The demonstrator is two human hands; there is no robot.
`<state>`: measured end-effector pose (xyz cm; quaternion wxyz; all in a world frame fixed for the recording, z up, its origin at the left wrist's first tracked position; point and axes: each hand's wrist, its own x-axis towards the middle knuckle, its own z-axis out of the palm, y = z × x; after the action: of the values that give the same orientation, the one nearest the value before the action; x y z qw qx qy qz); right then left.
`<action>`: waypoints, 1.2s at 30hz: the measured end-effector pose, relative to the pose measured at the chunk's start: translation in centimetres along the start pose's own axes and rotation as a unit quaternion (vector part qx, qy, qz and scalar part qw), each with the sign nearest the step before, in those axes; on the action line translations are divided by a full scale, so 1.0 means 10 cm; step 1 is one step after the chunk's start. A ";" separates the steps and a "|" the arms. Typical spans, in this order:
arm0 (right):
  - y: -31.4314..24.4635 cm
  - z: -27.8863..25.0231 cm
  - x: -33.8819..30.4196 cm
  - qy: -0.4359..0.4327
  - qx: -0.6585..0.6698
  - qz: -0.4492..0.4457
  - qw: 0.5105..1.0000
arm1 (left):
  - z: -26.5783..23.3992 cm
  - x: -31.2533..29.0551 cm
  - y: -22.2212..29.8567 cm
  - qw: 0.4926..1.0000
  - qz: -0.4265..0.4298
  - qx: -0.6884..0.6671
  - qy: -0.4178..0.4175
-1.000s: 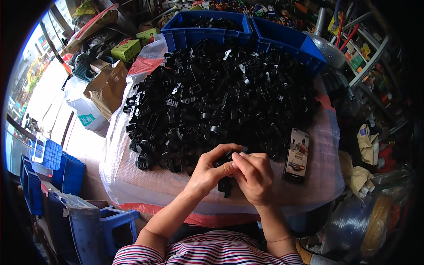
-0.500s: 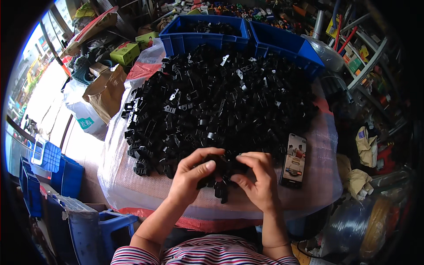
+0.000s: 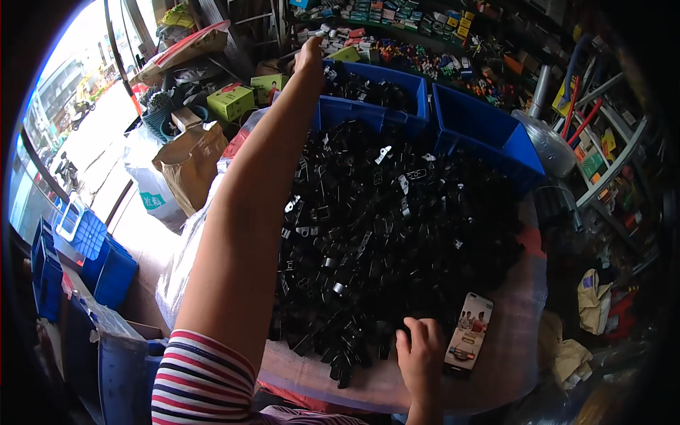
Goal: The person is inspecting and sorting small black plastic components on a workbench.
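Note:
My left arm stretches far forward across the left side of the heap. My left hand [image 3: 309,58] is at the left end of a blue bin [image 3: 368,113] holding black parts. Its fingers are mostly hidden, so I cannot see whether they grip anything. At the near edge of a big heap of small black plastic parts [image 3: 375,234], some with shiny metal pieces, rests my right hand [image 3: 423,354]. Its fingers are loosely bent, with thumb and forefinger apart, and nothing shows in them. Beside it on the right lies a phone [image 3: 469,333] with a lit screen.
A second blue bin [image 3: 489,142] stands at the back right. The heap lies on a pale woven sheet [image 3: 510,354] with red edges. A brown paper bag [image 3: 191,163] and green boxes [image 3: 230,101] are on the left, a metal rack [image 3: 602,170] on the right.
Both hands were together over the near edge of the heap, fingers around dark parts. My left hand has swung forward to the bin; my right has lowered beside the phone. The view has tilted up.

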<state>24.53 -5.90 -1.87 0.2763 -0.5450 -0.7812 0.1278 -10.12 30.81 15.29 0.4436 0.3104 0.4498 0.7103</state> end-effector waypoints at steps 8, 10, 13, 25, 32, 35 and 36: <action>-0.02 -0.23 0.06 0.042 0.142 0.074 0.986 | -0.74 -2.36 -0.80 0.589 0.218 0.726 -0.279; 0.01 -0.23 0.05 0.031 0.208 0.031 0.977 | -0.82 -2.66 -0.82 0.575 0.182 0.755 -0.258; 0.00 -0.17 0.03 0.028 0.344 0.048 0.937 | -1.01 -2.70 -1.04 0.617 0.228 0.725 -0.202; -0.28 -0.13 0.03 0.136 0.514 -0.023 0.847 | -0.83 -3.33 -0.85 0.807 0.284 0.444 -0.267; -0.44 -0.01 0.00 0.094 0.416 -0.096 0.899 | -0.81 -4.05 -0.90 0.930 -0.022 0.021 -0.367; -0.41 0.07 -0.04 0.106 0.391 -0.066 0.912 | -0.92 -4.01 -1.00 0.917 -0.172 0.019 -0.361; -0.41 0.10 -0.02 0.129 0.352 -0.068 0.925 | -0.92 -3.98 -1.03 0.923 -0.152 0.047 -0.350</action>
<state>20.83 -7.53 -0.73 0.5566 -0.3701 -0.6787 0.3044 2.26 -6.62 0.49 0.6603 0.4875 0.3411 0.4582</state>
